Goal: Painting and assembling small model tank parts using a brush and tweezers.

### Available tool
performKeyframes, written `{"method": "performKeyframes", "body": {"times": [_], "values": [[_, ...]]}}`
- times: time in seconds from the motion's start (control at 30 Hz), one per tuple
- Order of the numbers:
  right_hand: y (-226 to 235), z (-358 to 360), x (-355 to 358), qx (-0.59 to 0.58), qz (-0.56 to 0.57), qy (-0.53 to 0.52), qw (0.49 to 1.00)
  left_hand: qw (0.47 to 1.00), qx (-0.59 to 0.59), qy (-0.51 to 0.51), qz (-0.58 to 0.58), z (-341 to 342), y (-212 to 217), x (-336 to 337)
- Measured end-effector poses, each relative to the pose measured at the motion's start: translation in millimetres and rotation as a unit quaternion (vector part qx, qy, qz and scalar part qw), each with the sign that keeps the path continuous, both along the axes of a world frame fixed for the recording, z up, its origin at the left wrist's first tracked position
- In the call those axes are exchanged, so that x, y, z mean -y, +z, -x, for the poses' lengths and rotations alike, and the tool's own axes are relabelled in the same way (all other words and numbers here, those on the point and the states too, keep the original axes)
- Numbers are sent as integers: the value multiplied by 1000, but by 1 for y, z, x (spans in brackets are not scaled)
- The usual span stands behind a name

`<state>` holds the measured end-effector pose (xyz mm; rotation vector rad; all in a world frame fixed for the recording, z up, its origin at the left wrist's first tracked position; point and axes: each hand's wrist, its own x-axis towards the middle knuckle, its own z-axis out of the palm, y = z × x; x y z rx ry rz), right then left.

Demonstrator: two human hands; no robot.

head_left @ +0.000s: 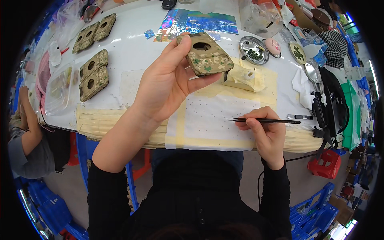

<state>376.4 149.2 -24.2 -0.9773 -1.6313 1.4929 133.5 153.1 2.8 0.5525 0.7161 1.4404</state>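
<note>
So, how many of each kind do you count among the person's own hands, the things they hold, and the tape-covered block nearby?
Bare hands: 2, left hand and right hand
Camouflage part, held: 1
Slim black tool, held: 1
Tape-covered block: 1
Total: 5

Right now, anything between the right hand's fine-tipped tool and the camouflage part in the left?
Nothing visible blocks the upper face of the camouflage part. The left hand has fingers under its near edge, likely obstructing the fine-tipped black tool from below.
</note>
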Motion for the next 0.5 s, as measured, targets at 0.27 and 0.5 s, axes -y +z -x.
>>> {"method": "performKeyframes", "body": {"times": [0.27, 0.5], "values": [[0, 3, -1, 9, -1, -1, 1000, 1000, -3, -1, 1, 0, 0, 1], [-2, 2, 0, 15, -3, -9, 1000, 1000, 7, -2, -3, 0, -2, 1]]}}
